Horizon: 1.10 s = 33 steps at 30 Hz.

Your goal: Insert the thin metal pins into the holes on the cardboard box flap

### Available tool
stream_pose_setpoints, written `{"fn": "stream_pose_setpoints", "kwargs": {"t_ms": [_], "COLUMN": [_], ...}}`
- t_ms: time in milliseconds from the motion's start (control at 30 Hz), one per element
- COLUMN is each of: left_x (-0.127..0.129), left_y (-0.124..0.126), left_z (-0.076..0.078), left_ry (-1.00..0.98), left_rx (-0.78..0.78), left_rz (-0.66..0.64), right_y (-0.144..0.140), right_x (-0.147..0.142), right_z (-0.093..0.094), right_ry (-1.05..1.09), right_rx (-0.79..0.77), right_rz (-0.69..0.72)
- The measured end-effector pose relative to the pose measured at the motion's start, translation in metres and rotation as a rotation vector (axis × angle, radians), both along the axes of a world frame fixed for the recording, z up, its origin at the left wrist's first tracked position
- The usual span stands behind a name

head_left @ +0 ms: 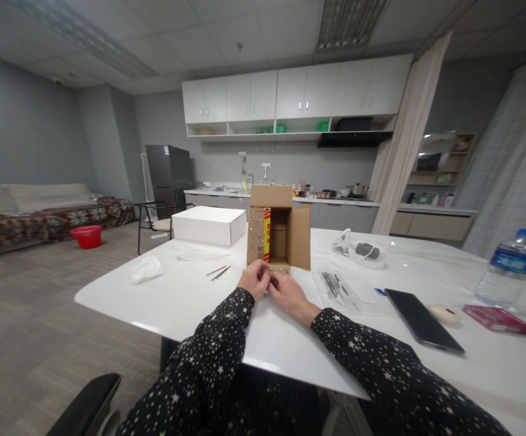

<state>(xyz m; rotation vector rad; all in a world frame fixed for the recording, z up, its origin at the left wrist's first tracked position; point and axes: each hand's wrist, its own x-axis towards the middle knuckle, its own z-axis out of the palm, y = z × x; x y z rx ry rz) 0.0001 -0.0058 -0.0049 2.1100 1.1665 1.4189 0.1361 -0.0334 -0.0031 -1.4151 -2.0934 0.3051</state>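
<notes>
An open cardboard box (299,237) stands on the white table, its opening turned toward me and its flaps folded outward. Small shiny dots cover the left flap (257,233), which has a yellow and red strip along its edge. A row of similar dots shows on the lower flap (282,270). My left hand (254,280) is closed in a pinch at the bottom left of the box. Close against it, my right hand (290,297) is also closed, fingertips together at the lower flap. Whatever lies between the fingers is too small to make out.
Left of the box are thin metal tools (220,272), a white box (208,225) and a crumpled plastic bag (147,269). To the right lie a clear case of slim tools (335,287), a white device with a cord (365,251), a black phone (421,318) and a water bottle (510,266).
</notes>
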Motion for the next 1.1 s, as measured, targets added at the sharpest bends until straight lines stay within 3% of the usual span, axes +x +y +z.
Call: {"fn": "stream_pose_setpoints", "kwargs": {"t_ms": [400,600,1100], "left_x": [-0.005,-0.003,-0.006], "left_y": [0.0,-0.005,0.011], "left_z": [0.002,0.005,-0.009], "left_ry": [0.199,0.25,0.167], "left_rx": [-0.097,-0.134,-0.163], "left_rz": [0.103,0.073,0.185], "right_y": [-0.005,-0.005,-0.001], "right_x": [-0.001,-0.001,0.003], "right_z": [0.0,0.0,-0.006], "right_ry": [-0.126,-0.172,-0.052], "right_rx": [0.03,0.017,0.095], "right_rz": [-0.03,0.006,0.34]}}
